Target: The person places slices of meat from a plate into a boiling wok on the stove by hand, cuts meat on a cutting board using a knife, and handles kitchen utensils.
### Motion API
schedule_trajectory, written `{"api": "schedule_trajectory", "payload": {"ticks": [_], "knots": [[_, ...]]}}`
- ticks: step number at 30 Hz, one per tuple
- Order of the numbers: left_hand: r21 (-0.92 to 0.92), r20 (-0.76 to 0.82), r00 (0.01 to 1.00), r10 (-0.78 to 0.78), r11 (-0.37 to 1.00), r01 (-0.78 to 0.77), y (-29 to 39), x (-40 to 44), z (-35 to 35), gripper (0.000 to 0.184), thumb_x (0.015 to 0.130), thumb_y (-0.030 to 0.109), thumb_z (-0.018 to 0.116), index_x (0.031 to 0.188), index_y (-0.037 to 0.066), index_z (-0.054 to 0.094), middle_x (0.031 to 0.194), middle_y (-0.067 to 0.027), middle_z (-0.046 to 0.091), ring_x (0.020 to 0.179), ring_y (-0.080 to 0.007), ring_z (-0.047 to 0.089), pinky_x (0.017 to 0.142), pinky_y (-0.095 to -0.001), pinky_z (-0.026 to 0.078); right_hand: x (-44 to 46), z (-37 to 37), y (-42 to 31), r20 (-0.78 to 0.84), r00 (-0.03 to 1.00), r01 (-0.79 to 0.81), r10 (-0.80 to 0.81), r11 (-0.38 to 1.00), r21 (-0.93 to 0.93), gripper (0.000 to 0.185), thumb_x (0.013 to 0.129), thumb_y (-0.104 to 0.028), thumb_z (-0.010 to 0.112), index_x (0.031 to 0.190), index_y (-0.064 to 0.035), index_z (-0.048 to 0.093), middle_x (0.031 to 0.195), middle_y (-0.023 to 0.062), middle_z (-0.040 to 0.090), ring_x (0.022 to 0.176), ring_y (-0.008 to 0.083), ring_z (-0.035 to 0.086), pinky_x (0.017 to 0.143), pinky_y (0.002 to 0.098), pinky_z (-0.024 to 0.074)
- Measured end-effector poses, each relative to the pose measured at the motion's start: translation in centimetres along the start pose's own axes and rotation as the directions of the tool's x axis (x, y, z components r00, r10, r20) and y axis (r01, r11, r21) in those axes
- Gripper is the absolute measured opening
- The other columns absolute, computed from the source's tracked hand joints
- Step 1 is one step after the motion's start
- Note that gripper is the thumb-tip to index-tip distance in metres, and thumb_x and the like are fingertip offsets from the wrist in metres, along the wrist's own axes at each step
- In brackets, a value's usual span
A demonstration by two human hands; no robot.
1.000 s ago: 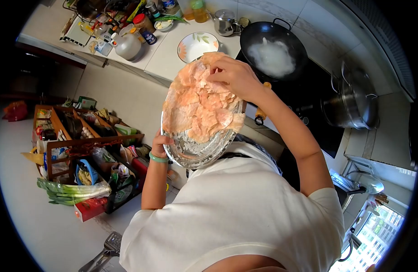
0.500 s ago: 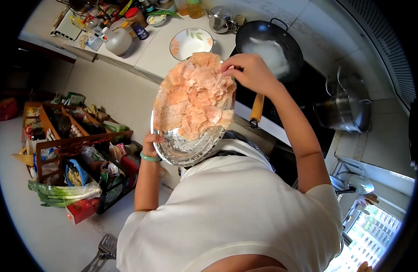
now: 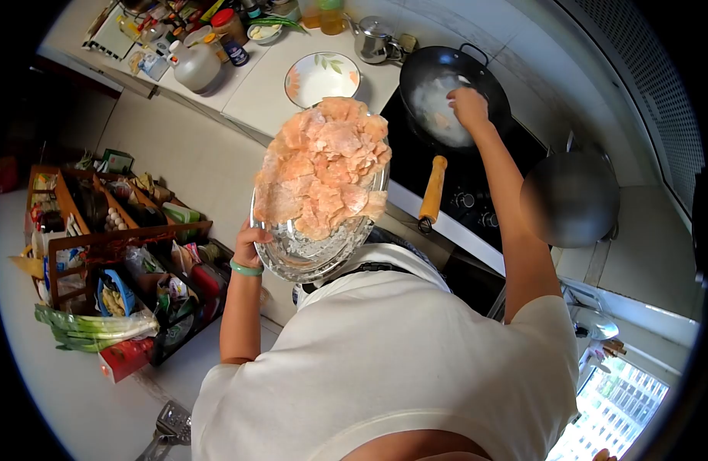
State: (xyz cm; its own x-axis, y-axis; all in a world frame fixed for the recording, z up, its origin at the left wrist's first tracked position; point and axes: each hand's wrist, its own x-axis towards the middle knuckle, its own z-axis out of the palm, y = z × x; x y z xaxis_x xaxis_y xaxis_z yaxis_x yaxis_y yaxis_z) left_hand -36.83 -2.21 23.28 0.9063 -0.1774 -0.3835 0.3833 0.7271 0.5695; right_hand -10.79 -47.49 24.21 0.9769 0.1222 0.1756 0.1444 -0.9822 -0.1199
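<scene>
My left hand [image 3: 250,244], with a pale green bangle at the wrist, grips the rim of a shiny oval platter [image 3: 304,257]. Thin, pale orange slices [image 3: 331,165], dusted with white powder and looking like raw meat or fish, are heaped on it. Over the black wok [image 3: 492,92] hangs my right hand [image 3: 468,107], fingers drawn together and pointing down; what they hold, if anything, is too small to make out. Cloudy whitish liquid [image 3: 431,96] fills the wok's bottom, with a small pinkish patch in it. The wok's wooden handle [image 3: 433,190] points towards me.
A flowered bowl [image 3: 322,81] and a metal teapot [image 3: 375,42] stand on the counter left of the wok. Right of the stove is a dark, blurred round pot [image 3: 573,200]. Jars crowd the counter's far left. A wooden rack [image 3: 124,242] of groceries stands on the floor.
My right hand has left the heap of slices and moved right, over the wok. The platter stays in my left hand, shifted slightly left in view.
</scene>
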Motion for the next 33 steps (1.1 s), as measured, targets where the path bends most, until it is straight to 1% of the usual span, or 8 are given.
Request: {"api": "schedule_trajectory", "payload": {"ticks": [3, 10, 20, 23, 25, 29, 31, 33], "knots": [[-0.022, 0.030, 0.998, -0.057, 0.998, 0.057, -0.1, 0.8, -0.1, 0.085, 0.053, -0.004, 0.048, 0.137, -0.006, 0.036, 0.126, -0.0205, 0.053, 0.113, -0.0345, 0.057, 0.098, -0.0445, 0.048, -0.2, -4.1, -5.1, -0.221, 0.958, 0.236, -0.182, 0.939, 0.249, 0.014, 0.081, -0.012, 0.063, 0.091, -0.0079, 0.072, 0.091, 0.0115, 0.068, 0.089, 0.0306, 0.063, 0.080, 0.0391, 0.0496], [0.019, 0.065, 0.996, -0.068, 0.998, 0.067, 0.3, 1.1, 0.9, 0.086, 0.052, -0.001, 0.050, 0.136, -0.006, 0.037, 0.126, -0.0213, 0.053, 0.114, -0.0348, 0.055, 0.099, -0.0439, 0.047, -4.0, -7.0, -17.2, -0.141, 0.716, 0.656, -0.684, 0.589, 0.472, 0.024, 0.078, -0.010, 0.067, 0.101, -0.0035, 0.067, 0.102, 0.0097, 0.064, 0.090, 0.0304, 0.061, 0.081, 0.0370, 0.0492], [-0.031, 0.091, 0.994, -0.064, 0.997, 0.067, 0.8, 1.2, 1.8, 0.089, 0.051, -0.004, 0.049, 0.138, -0.003, 0.035, 0.127, -0.0196, 0.052, 0.115, -0.0345, 0.056, 0.099, -0.0433, 0.048, -5.7, -6.9, -17.7, -0.139, 0.806, 0.575, -0.576, 0.703, 0.418, 0.011, 0.075, -0.011, 0.069, 0.085, -0.0063, 0.066, 0.082, 0.0068, 0.064, 0.082, 0.0282, 0.063, 0.072, 0.0356, 0.0512], [-0.021, 0.083, 0.994, -0.065, 0.998, 0.067, 0.5, 1.3, 1.1, 0.088, 0.051, -0.004, 0.049, 0.138, -0.004, 0.035, 0.127, -0.0197, 0.052, 0.116, -0.0345, 0.055, 0.099, -0.0429, 0.048, -5.9, -8.8, -16.5, -0.059, 0.879, 0.426, -0.474, 0.721, 0.547, 0.012, 0.075, -0.011, 0.070, 0.086, -0.0050, 0.067, 0.079, 0.0077, 0.066, 0.077, 0.0252, 0.066, 0.069, 0.0319, 0.0519], [-0.038, 0.082, 0.995, -0.064, 0.997, 0.068, 0.4, 1.2, 1.2, 0.085, 0.053, -0.004, 0.049, 0.137, -0.005, 0.035, 0.126, -0.0203, 0.053, 0.116, -0.0348, 0.055, 0.099, -0.0440, 0.048, -5.6, -11.7, -13.1, 0.095, 0.978, 0.065, -0.184, 0.708, 0.703, 0.013, 0.077, -0.005, 0.069, 0.089, -0.0008, 0.066, 0.080, 0.0098, 0.069, 0.073, 0.0190, 0.068, 0.070, 0.0269, 0.0521], [0.031, 0.043, 0.998, -0.039, 0.999, 0.037, 0.2, 1.2, 0.3, 0.082, 0.054, -0.001, 0.048, 0.135, -0.006, 0.038, 0.126, -0.0209, 0.053, 0.115, -0.0355, 0.055, 0.099, -0.0439, 0.046, -4.1, -11.6, -7.0, 0.119, 0.986, 0.037, -0.115, 0.851, 0.523, 0.012, 0.075, -0.007, 0.072, 0.086, -0.0017, 0.067, 0.077, 0.0105, 0.069, 0.074, 0.0190, 0.069, 0.070, 0.0274, 0.0522], [0.003, 0.053, 0.998, -0.035, 0.999, 0.035, 0.1, 1.2, 0.4, 0.084, 0.053, -0.004, 0.048, 0.136, -0.006, 0.036, 0.126, -0.0214, 0.052, 0.116, -0.0363, 0.054, 0.099, -0.0444, 0.048, -3.4, -8.0, -1.8, 0.161, 0.987, -0.020, 0.004, 0.995, 0.098, 0.013, 0.075, -0.018, 0.072, 0.084, -0.0086, 0.070, 0.079, 0.0117, 0.069, 0.076, 0.0276, 0.068, 0.067, 0.0368, 0.0526], [-0.002, 0.053, 0.998, -0.026, 1.000, 0.026, 0.2, 1.2, 0.3, 0.084, 0.054, -0.003, 0.048, 0.136, -0.006, 0.036, 0.126, -0.0215, 0.052, 0.116, -0.0363, 0.054, 0.098, -0.0445, 0.049, -3.2, -4.7, 1.3, 0.169, 0.985, -0.021, 0.021, 1.000, 0.001, 0.013, 0.076, -0.019, 0.071, 0.085, -0.0099, 0.071, 0.081, 0.0124, 0.069, 0.078, 0.0297, 0.067, 0.068, 0.0388, 0.0524]]}}
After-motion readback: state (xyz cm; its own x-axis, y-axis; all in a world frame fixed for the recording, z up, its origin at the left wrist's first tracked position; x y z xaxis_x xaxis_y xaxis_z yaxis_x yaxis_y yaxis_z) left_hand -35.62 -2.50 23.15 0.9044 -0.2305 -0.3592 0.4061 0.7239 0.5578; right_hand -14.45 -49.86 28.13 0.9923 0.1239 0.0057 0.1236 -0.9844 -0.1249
